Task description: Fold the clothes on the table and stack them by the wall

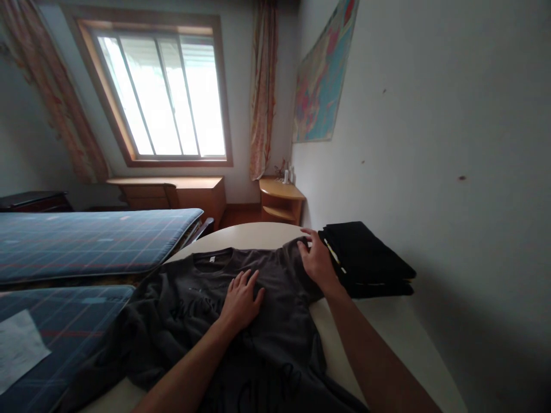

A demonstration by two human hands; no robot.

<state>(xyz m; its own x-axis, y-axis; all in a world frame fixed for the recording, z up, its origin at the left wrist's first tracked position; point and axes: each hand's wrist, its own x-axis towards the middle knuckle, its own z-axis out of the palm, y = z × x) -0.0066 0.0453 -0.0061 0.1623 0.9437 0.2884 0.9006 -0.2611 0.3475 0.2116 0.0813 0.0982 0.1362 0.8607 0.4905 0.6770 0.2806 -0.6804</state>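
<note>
A dark grey shirt [275, 321] with dark lettering lies spread over a pale round-edged table [249, 232], its neckline and small white label toward the far side. Parts of the cloth on the left are wrinkled and hang past the table's edge. My left hand [241, 299] rests flat on the chest of the shirt, fingers spread. Over at the right shoulder and sleeve, my right hand [317, 258] touches the fabric with its fingers apart. Close to the right of that hand sits a stack of folded black cloth [365, 252].
Two beds with blue plaid mattresses [94, 241] stand to the left, a white paper [21, 347] on the nearer one. A wall [451, 143] runs along the right. Behind are a wooden desk [198, 182], a corner shelf [282, 189] and a window [163, 97].
</note>
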